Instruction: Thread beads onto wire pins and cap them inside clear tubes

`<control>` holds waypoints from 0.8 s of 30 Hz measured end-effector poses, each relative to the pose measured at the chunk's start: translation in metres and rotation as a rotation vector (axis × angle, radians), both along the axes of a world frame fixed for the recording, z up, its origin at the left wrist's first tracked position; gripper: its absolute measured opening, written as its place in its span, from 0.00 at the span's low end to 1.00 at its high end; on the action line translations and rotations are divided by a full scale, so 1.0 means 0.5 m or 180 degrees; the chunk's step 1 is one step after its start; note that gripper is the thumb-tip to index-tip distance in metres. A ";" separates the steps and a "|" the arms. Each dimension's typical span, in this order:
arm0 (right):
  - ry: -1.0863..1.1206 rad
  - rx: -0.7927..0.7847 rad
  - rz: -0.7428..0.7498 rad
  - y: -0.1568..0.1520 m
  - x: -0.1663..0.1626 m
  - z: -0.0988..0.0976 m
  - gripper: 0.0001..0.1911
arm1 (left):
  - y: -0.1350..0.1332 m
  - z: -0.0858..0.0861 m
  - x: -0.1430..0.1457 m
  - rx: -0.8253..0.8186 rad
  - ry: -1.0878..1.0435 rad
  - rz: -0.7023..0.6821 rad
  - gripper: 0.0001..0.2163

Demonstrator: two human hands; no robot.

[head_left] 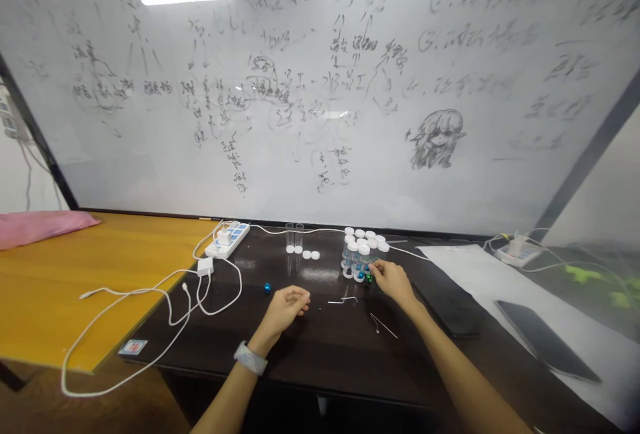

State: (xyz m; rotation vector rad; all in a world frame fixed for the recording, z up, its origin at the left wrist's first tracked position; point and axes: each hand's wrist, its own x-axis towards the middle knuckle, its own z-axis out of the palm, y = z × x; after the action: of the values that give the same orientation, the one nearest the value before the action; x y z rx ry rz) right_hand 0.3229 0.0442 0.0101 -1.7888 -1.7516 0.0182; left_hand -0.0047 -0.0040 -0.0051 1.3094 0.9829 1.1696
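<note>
My right hand (393, 281) reaches to the front of a cluster of clear tubes with white caps (359, 262), several of which hold blue bits. Its thumb and fingertips are pinched together, and whatever they may hold is hidden. Just below those fingertips sits a shiny green ball (369, 279). Over the dark table (320, 347), my left hand (287, 309) is closed with curled fingers; I cannot see inside it. A shiny blue ball (267, 288) lies to its left. Between the hands rests a thin bent metal wire (343, 301), with a second wire piece (384, 325) nearer me.
Two clear tubes (295, 239) stand at the back beside two white caps (311, 255). A power strip (227, 241) and white cables (170, 314) lie left. On the right are a black tablet-like slab (445, 307), a phone (547, 341) and white paper (465, 264). A whiteboard (310, 174) rises behind.
</note>
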 end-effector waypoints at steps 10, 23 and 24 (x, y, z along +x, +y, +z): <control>0.1171 0.0104 0.1186 -0.028 -0.071 -0.032 0.20 | 0.058 0.007 -0.009 0.0328 0.0034 0.0303 0.21; 0.1459 0.0295 0.1351 -0.043 -0.104 -0.053 0.21 | 0.325 0.148 0.033 0.2536 0.3591 0.1663 0.11; 0.1459 0.0306 0.1347 -0.045 -0.103 -0.052 0.21 | 0.329 0.147 0.036 0.2565 0.3585 0.1648 0.08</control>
State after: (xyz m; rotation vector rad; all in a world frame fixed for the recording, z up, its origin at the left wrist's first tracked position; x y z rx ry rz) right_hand 0.2714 0.0219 -0.0159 -1.1971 -1.7147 0.4721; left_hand 0.0134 0.1606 0.0683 2.6065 1.8205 1.2341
